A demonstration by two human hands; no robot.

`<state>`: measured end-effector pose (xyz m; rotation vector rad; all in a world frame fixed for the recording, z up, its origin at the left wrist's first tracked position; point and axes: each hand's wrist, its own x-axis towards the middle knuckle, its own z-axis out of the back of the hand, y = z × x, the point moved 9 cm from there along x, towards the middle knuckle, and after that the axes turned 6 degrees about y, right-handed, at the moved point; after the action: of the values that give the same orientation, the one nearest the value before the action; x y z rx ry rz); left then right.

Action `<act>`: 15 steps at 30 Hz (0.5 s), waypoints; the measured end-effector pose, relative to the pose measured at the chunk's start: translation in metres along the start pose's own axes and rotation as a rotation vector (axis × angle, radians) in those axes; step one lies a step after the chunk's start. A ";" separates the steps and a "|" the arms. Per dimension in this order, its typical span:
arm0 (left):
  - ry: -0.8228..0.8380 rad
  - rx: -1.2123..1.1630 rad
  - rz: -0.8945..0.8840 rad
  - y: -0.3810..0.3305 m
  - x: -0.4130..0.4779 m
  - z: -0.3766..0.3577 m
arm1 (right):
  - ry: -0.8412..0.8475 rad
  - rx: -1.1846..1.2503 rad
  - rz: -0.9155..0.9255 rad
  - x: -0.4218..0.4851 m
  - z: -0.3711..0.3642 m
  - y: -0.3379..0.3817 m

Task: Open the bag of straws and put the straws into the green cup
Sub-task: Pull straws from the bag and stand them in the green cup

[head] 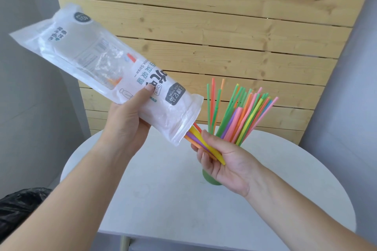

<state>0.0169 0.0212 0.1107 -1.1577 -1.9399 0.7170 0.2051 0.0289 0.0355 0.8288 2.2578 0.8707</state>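
Observation:
My left hand (127,120) grips a white plastic straw bag (98,63), held tilted with its open mouth pointing down and right. Several coloured straws (199,141) stick out of that mouth, yellow, purple and orange. My right hand (221,161) holds their ends in its curled fingers, palm up. Behind my right hand stands the green cup (210,178), mostly hidden, only its lower part showing. Many coloured straws (242,112) fan up out of the cup.
The cup stands on a round white table (163,189). A slatted wooden panel (224,26) leans against the grey wall behind. A black plastic bag (18,208) lies at the lower left, beside the table.

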 end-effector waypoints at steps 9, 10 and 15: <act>-0.054 -0.082 0.046 0.009 0.004 0.014 | -0.095 0.025 0.151 -0.007 0.021 0.031; -0.062 -0.090 0.055 0.010 0.005 0.015 | -0.107 0.016 0.158 -0.008 0.024 0.034; -0.079 -0.112 0.100 0.018 0.003 0.018 | -0.126 -0.137 0.159 -0.020 0.029 0.045</act>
<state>0.0099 0.0307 0.0876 -1.3203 -2.0209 0.7238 0.2532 0.0517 0.0557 0.9809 2.0206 1.0042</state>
